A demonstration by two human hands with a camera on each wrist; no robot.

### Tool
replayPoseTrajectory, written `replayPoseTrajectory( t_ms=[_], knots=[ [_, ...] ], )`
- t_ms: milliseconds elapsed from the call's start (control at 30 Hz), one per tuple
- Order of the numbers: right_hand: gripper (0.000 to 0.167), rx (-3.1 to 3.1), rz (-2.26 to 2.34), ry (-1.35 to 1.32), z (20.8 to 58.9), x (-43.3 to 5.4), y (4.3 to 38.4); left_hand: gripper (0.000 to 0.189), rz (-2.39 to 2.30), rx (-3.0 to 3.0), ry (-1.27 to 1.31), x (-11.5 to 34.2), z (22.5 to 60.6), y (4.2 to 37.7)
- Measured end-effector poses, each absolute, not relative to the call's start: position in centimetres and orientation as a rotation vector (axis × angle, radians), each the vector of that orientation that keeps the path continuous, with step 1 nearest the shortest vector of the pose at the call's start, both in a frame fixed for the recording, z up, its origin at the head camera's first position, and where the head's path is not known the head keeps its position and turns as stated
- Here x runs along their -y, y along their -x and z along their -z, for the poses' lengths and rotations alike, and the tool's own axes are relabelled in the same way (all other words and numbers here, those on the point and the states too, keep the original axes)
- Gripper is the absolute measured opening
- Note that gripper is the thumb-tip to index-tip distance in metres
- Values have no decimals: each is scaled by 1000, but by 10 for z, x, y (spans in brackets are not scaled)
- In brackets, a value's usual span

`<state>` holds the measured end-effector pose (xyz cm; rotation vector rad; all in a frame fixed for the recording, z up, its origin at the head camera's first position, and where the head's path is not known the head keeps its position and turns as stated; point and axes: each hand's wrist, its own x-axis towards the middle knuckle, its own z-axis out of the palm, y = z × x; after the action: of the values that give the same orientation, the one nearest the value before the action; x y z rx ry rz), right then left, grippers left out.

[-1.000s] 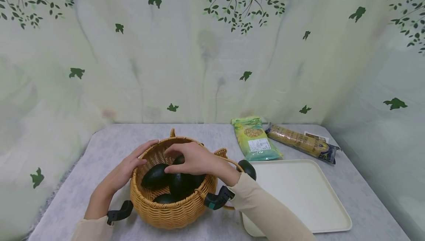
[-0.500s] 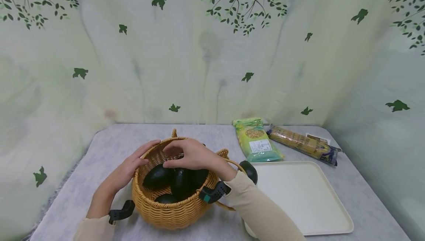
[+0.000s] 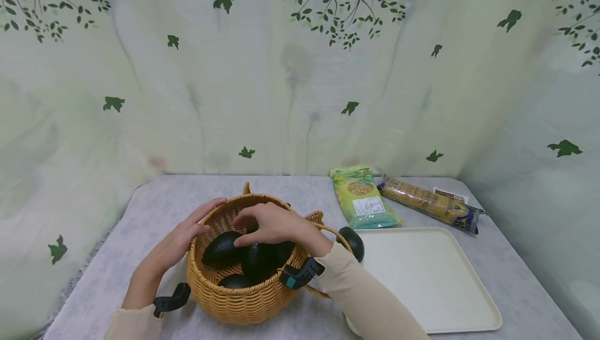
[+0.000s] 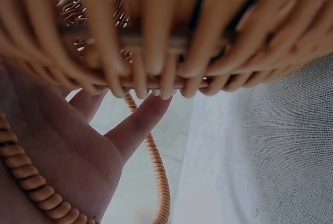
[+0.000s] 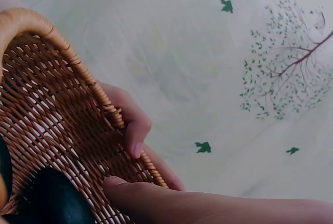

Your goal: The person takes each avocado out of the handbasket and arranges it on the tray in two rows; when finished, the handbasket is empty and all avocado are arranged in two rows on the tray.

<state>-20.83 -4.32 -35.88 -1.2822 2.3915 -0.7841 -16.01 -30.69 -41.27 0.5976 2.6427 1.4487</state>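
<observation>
One left hand grips a wicker basket on the table by its rim. Dark fruits lie inside; the right hand arches over them, thumb and fingers curved; whether it pinches one cannot be told. Farther right lie another fruit, a green bag, a white tray and, behind it, a noodle packet.

Basket, tray, packets on table.
</observation>
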Motion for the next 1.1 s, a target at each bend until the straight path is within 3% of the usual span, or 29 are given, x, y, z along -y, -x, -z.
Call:
replayPoseTrajectory(
  t_ms=[367, 700, 1100],
  knots=[
    [50, -2402, 713, 1280, 363, 44, 208, 55, -1449, -2649, -615, 306, 415, 159],
    [40, -2305, 745, 1322, 365, 45, 207, 55, -1438, -2657, -611, 306, 413, 159],
    [46, -2250, 637, 1384, 362, 46, 207, 55, -1433, -2675, -628, 307, 413, 160]
  ],
)
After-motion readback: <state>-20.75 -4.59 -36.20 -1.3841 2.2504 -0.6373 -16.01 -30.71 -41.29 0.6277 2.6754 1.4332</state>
